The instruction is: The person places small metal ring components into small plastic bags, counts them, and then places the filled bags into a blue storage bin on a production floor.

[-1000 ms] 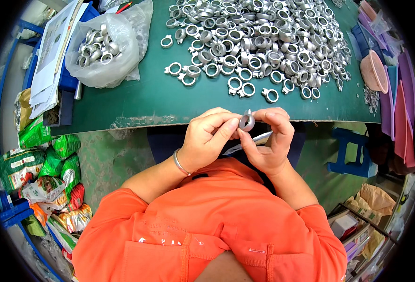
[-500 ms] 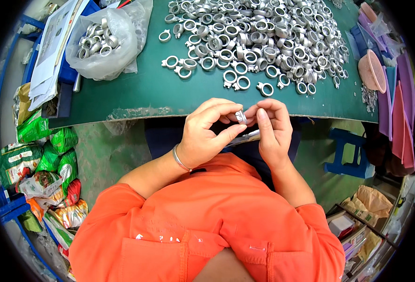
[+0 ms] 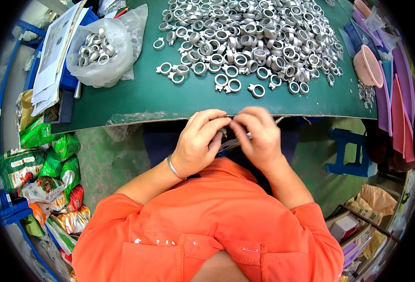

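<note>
Just below the table's near edge, my two hands meet over my lap. My left hand (image 3: 199, 143), a bangle on its wrist, pinches a small silver metal ring part (image 3: 223, 132), mostly covered by the fingers. Close against it, my right hand (image 3: 260, 138) has its fingers drawn together and partly blurred by motion. A pale, slim tip (image 3: 249, 135) shows beside its fingers; what it belongs to is hidden. Beyond the hands, a large pile of silver metal rings with small lugs (image 3: 264, 42) covers the table; one single ring (image 3: 256, 90) lies nearest.
The green table (image 3: 118, 101) has a worn front edge. A plastic bag of rings (image 3: 99, 66) and papers (image 3: 52, 56) are at left. A pink basket (image 3: 368, 66) stands at right. Below are a blue stool (image 3: 350, 152) and several coloured packages (image 3: 52, 174).
Both hands have come lower and closer together. The silver part, plainly visible before between the fingertips, is now mostly covered. My right hand has turned over, its fingers now bent downward.
</note>
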Tool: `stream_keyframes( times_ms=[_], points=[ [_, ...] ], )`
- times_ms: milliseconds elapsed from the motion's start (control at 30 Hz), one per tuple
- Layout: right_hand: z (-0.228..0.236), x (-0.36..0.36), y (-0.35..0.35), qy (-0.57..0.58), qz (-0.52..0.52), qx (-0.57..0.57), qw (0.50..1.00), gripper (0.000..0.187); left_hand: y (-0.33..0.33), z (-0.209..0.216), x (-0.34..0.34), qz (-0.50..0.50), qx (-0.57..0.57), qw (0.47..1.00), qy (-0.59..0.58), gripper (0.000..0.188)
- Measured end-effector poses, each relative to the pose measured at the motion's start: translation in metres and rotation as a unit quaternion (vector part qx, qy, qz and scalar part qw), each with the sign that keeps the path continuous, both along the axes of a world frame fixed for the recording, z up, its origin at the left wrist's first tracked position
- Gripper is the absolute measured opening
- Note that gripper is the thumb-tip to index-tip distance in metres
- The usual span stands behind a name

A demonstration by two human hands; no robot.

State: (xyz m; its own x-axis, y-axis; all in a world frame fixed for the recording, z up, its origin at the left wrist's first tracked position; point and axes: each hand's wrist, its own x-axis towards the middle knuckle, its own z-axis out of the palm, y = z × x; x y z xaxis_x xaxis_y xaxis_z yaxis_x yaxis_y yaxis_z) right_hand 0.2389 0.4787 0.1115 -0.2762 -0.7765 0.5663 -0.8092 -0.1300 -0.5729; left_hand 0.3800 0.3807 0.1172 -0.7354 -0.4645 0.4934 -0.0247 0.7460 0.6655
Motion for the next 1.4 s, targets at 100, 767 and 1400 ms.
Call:
stream_keyframes(
  times_ms=[100,767,1400],
  points=[
    [0.003,-0.022,-0.007,0.098,-0.141,-0.007,0.985,0.017,-0.003,-0.002,0.000,-0.015,0.031,0.999,0.005,0.027],
    [-0.005,0.007,-0.001,-0.599,0.195,0.014,0.777,0.018,-0.003,0.002,0.002,-0.034,0.216,0.973,0.080,0.024],
    [0.012,-0.026,-0.038,0.072,-0.047,0.042,0.995,0.018,-0.045,0.011,-0.032,0.042,-0.045,0.998,-0.008,0.039]
  ],
)
